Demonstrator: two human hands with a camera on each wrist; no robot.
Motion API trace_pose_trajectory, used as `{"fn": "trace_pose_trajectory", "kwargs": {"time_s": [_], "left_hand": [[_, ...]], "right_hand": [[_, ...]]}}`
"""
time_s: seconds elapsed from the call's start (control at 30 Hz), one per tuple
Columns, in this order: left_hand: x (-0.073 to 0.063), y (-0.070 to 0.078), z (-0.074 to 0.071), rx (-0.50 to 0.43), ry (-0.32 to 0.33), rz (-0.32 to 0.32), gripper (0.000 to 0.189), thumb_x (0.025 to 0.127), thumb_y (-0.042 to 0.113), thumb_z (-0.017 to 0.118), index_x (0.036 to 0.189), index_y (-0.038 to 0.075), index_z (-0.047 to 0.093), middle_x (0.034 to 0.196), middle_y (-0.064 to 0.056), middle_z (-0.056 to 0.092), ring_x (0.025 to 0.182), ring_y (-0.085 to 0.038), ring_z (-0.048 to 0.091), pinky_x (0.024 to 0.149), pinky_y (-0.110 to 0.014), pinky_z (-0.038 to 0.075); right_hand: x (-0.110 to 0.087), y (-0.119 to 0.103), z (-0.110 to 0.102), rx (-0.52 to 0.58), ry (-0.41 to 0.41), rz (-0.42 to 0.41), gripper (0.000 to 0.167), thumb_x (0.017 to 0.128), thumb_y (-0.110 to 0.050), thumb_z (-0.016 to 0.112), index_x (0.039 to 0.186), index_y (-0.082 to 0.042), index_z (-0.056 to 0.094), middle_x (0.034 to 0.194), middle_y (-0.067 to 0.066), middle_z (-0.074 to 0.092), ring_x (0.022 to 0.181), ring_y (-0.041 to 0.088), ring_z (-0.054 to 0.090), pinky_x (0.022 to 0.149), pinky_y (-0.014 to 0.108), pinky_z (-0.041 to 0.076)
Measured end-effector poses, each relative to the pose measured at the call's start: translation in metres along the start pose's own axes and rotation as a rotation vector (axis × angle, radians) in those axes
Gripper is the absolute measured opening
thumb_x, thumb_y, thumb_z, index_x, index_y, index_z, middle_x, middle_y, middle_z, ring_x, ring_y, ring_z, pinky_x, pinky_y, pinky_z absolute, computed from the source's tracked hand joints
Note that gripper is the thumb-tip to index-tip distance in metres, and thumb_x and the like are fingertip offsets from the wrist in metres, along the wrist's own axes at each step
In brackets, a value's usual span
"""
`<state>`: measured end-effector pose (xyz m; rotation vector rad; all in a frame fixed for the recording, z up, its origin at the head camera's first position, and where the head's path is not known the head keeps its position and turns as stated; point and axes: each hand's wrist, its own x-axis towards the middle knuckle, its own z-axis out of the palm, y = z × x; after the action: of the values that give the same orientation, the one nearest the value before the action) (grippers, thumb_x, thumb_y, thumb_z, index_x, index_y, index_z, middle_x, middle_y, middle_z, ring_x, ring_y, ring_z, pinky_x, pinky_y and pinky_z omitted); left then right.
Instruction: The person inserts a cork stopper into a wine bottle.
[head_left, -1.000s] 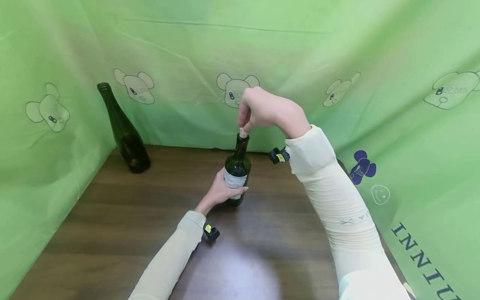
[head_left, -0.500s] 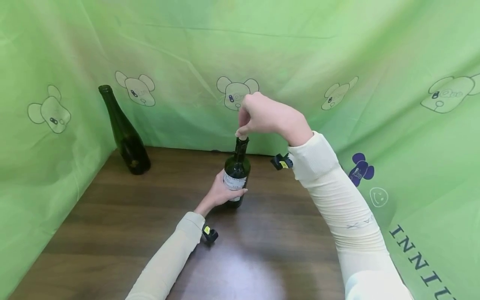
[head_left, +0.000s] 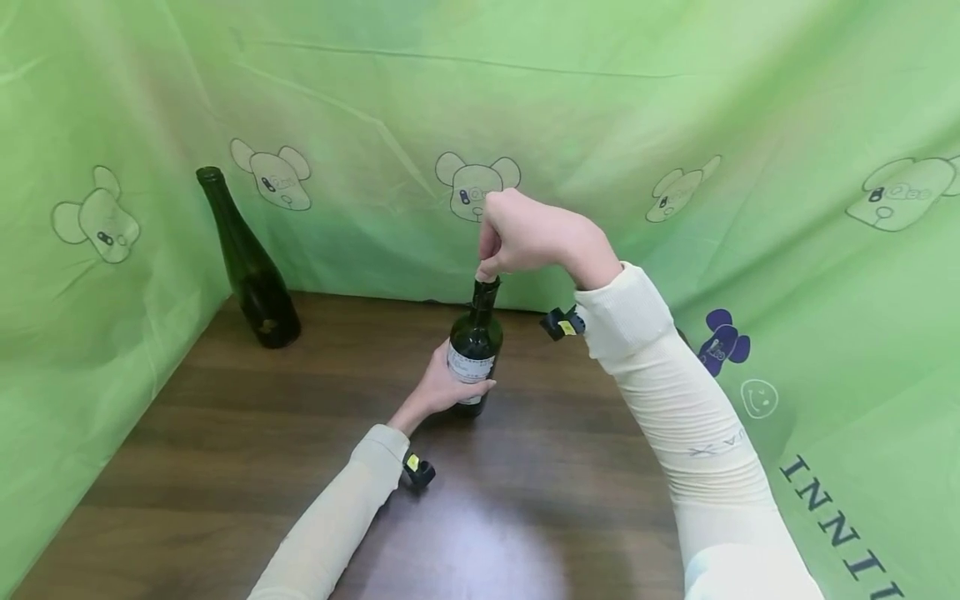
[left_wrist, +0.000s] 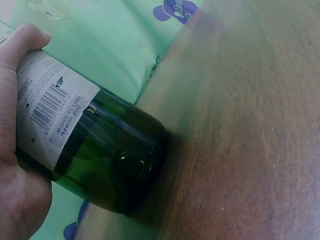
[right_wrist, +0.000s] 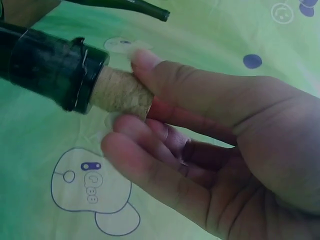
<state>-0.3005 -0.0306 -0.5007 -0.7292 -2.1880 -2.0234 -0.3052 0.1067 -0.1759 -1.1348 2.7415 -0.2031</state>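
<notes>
A green glass wine bottle [head_left: 477, 333] with a white label [left_wrist: 55, 105] stands upright on the wooden table. My left hand [head_left: 442, 383] grips it low around the label, thumb across the front. In the right wrist view a cork [right_wrist: 122, 92] sits in the bottle's mouth, much of it sticking out. The thumb and fingers of my right hand [head_left: 528, 237] pinch this cork from above. From the head view the cork is mostly hidden by the fingertips.
Another green bottle [head_left: 258, 275], taller and without a visible label, stands at the back left of the table [head_left: 225, 467]. Green printed cloth [head_left: 360, 125] hangs behind the table and along both sides. Each wrist wears a small black camera [head_left: 562, 323].
My right hand has come down slightly, and less of the cork shows above the bottle's mouth in the head view. The left hand keeps its grip on the bottle.
</notes>
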Motion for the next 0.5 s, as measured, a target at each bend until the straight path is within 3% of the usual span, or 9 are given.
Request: {"fn": "trace_pose_trajectory", "kwargs": {"time_s": [0.27,0.5], "left_hand": [[-0.001,0.0,0.0,0.035,-0.005,0.024,0.064,0.072,0.013,0.091,0.125,0.014,0.056,0.105,-0.006,0.068,0.095,-0.021,0.065,0.091,-0.04,0.052],[-0.002,0.002,-0.007,0.041,0.016,0.007,0.063,0.072,0.014,0.091,0.125,0.014,0.057,0.105,-0.006,0.068,0.095,-0.021,0.066,0.092,-0.04,0.052]], "right_hand": [[-0.003,-0.002,0.007,0.002,0.022,0.009,0.014,0.088,-0.011,0.078,0.074,-0.011,0.081,0.067,0.0,0.073,0.058,0.006,0.05,0.056,0.023,0.044],[-0.004,0.001,0.015,0.121,0.106,0.017,0.005,0.087,-0.011,0.08,0.084,-0.008,0.082,0.078,0.003,0.077,0.071,0.012,0.071,0.069,0.029,0.057]]}}
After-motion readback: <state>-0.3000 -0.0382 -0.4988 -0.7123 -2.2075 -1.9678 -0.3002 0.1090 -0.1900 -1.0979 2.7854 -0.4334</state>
